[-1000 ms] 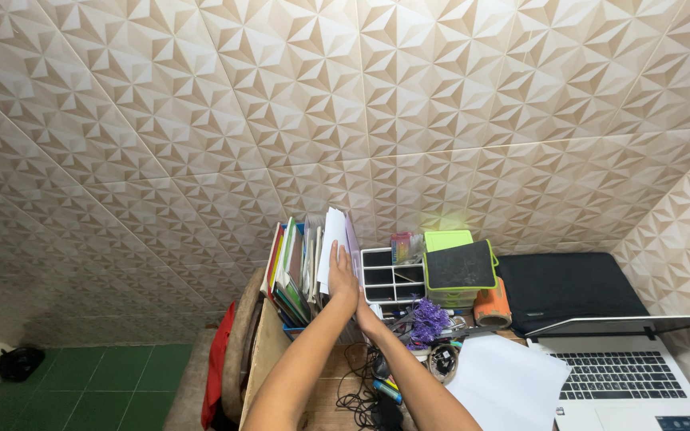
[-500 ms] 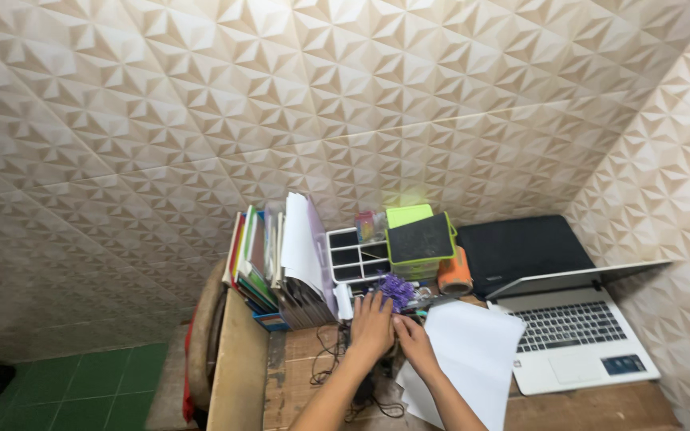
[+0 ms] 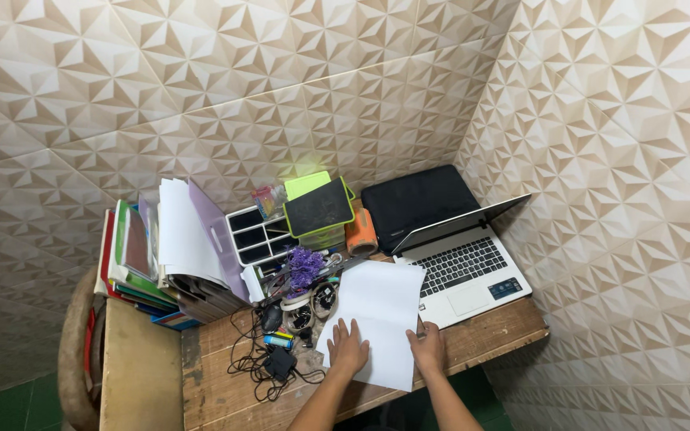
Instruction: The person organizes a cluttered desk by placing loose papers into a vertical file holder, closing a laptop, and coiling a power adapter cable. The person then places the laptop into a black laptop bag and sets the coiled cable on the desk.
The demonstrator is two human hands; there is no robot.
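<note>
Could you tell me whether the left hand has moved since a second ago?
Yes. The left hand came away from the upright books, toward the desk's near edge, onto the white paper.

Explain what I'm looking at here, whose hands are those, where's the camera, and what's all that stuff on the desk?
There is no machine here: a camera worn on a person's head looks down at their own two bare hands. The left hand and the right hand both lie flat on a white sheet of paper on a wooden desk; neither has a grip on anything. Right of the paper is an open laptop with a black sleeve behind it. Left of the paper lie tangled cables. Along the wall stand books and folders, a white organiser and a green box.
</note>
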